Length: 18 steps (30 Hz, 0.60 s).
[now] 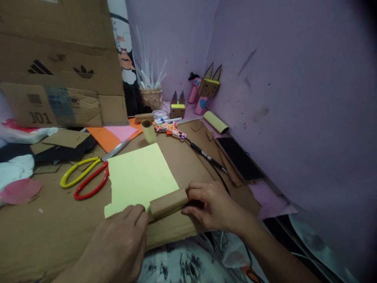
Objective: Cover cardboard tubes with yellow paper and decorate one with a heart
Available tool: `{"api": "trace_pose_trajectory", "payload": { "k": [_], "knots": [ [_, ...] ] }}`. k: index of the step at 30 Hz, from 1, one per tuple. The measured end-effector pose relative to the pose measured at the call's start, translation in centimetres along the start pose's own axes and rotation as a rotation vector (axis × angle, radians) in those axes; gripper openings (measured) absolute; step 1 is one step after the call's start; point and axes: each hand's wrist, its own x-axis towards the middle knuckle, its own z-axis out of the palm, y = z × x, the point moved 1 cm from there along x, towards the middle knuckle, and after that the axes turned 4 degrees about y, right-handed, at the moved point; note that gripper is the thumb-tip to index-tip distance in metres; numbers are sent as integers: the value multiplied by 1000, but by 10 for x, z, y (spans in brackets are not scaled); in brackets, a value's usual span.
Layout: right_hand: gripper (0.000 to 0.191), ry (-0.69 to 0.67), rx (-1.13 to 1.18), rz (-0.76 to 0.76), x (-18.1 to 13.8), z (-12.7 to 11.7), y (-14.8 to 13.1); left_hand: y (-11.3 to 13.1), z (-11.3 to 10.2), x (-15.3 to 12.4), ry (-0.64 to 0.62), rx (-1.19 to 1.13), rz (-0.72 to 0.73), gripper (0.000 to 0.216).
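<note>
A brown cardboard tube (168, 203) lies on its side along the near edge of a pale yellow paper sheet (141, 173). My right hand (209, 204) grips the tube's right end, with the thumb below and the fingers above. At the tube's left end is my left hand (123, 232), its fingers curled down at the paper's near edge; what they pinch is hidden, and I cannot tell whether they touch the tube. Left of the paper rest large scissors (88, 177) with one yellow and one red handle, blades partly spread.
Beyond the paper stand a yellow-covered tube (149, 132) and a patterned glue gun (172, 130) with a black cord. A phone (239, 158), a pen (218, 164) and another yellow tube (216, 122) lie right. Cardboard boxes (61, 63) rise at left; eared cardboard figures (178, 110) stand behind.
</note>
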Motion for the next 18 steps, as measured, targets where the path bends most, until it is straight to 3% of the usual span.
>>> {"api": "trace_pose_trajectory", "payload": {
  "k": [13, 18],
  "knots": [
    [18, 39, -31, -17, -1, 5, 3, -11, -16, 8, 145, -204, -66, 26],
    [16, 80, -21, -42, -1, 9, 6, -14, -16, 11, 110, -297, -114, 26]
  ]
}}
